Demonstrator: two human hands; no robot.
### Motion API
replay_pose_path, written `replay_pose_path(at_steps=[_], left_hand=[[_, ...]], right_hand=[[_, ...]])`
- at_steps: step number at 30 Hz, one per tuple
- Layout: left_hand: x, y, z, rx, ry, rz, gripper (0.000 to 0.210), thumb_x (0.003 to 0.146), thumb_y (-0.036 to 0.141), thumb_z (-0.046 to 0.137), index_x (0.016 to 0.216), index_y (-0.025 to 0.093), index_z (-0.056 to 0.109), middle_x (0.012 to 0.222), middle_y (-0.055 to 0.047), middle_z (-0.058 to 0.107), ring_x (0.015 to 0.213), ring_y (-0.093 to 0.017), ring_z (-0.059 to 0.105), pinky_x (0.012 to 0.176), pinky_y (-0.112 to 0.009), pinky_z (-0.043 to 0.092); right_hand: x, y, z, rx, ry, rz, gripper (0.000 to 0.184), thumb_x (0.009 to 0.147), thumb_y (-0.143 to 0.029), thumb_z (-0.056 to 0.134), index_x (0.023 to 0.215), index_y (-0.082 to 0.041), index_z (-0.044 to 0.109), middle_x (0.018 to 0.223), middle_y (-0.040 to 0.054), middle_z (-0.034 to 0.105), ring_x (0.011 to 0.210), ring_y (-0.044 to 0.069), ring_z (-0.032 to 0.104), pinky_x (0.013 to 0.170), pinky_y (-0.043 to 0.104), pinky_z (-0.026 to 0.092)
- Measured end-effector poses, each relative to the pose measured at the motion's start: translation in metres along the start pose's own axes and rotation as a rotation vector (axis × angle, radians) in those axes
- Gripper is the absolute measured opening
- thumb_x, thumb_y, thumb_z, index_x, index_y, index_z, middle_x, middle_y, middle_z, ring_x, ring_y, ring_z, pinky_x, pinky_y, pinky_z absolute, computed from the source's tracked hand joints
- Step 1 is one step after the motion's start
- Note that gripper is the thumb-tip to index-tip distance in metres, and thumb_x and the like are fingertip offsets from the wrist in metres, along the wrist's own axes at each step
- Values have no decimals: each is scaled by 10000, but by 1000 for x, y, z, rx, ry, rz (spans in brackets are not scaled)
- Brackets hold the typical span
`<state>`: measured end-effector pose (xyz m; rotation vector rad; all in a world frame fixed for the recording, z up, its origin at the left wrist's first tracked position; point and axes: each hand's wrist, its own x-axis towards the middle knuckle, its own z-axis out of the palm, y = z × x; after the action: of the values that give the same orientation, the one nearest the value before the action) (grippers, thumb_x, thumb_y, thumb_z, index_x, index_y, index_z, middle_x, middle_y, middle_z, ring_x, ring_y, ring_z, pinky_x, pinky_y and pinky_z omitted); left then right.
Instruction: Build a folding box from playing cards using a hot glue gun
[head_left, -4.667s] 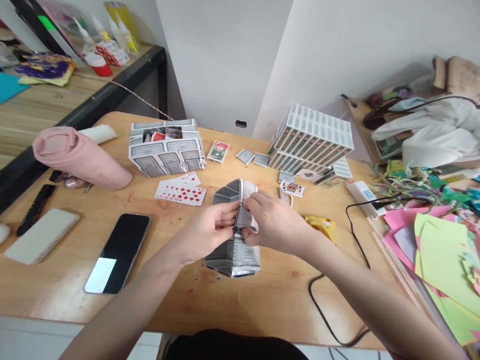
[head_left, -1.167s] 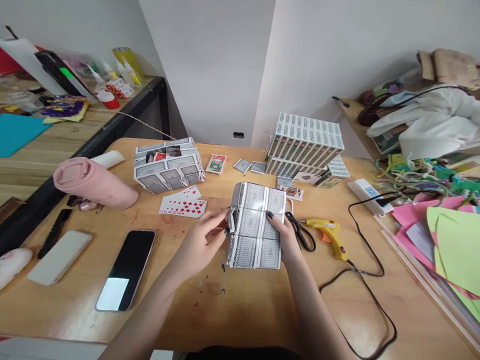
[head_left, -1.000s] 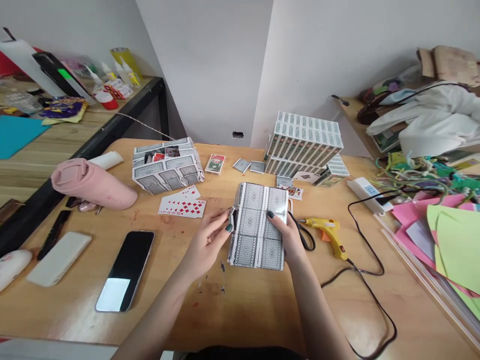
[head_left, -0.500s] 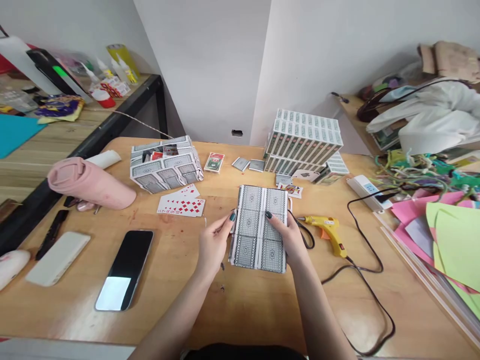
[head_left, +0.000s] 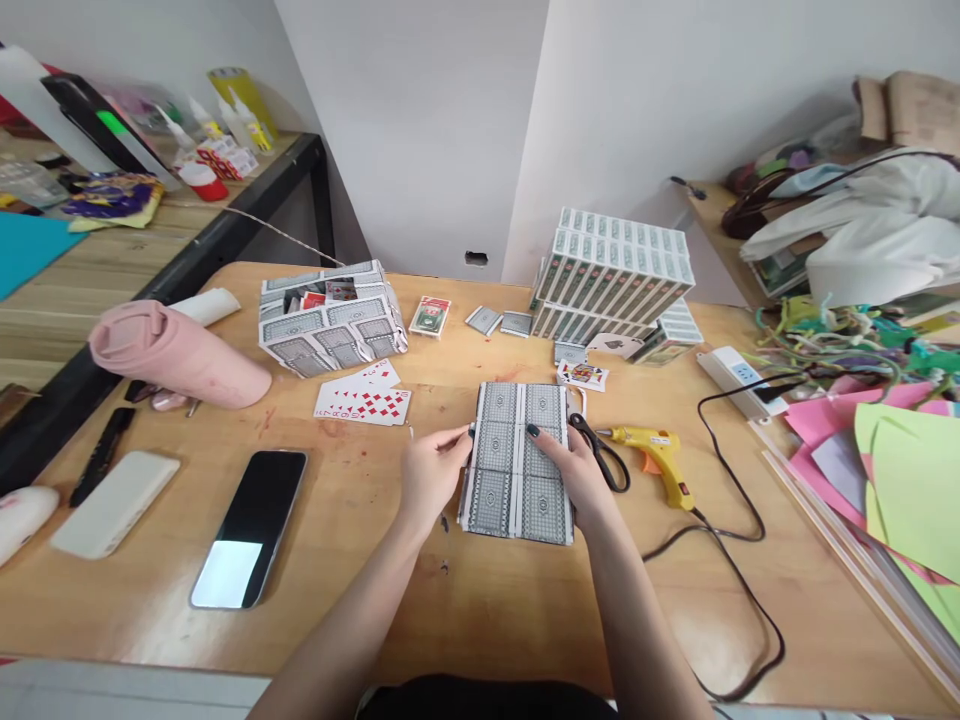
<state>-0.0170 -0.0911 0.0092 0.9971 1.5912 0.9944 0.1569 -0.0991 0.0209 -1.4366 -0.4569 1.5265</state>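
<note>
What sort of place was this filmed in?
Probably a craft workspace: a yellow glue gun and scissors lie on the table, and colored paper is piled at the right.

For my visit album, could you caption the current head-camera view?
Left hand at one edge, right hand gripping the other: a card-patterned piece, with scissors and a yellow glue gun alongside.

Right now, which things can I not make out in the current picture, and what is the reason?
All in the head view:
Card-covered piece: underside faces away.
Right hand: the piece hides all fingers except the thumb.
Left hand: thumb and piece hide the other fingertips; grip unclear.
Scissors: blades apparently hidden behind the piece.
White mouse-shaped object: cut by the left edge.
Bottles: label text too small.
</note>
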Motion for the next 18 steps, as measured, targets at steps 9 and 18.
replay_pose_path(at_steps=[9,18], left_hand=[[5,-1,9,-148,34,-112,222,660,289,703,824,147,752,891,-104,757,849,-239,702,741,-317,533],[-5,-8,9,-192,15,-89,252,708,340,684,896,187,751,1007,-77,742,954,-217,673,819,-302,509]], right_hand=[[-1,4,1,-7,22,-11,470,634,-371,783,1036,-200,610,1084,66,702,982,260,665,861,382,533],[-4,6,0,-11,69,-3,456,625,-367,780,1012,-203,604,1062,68,709,1002,272,660,847,386,546]])
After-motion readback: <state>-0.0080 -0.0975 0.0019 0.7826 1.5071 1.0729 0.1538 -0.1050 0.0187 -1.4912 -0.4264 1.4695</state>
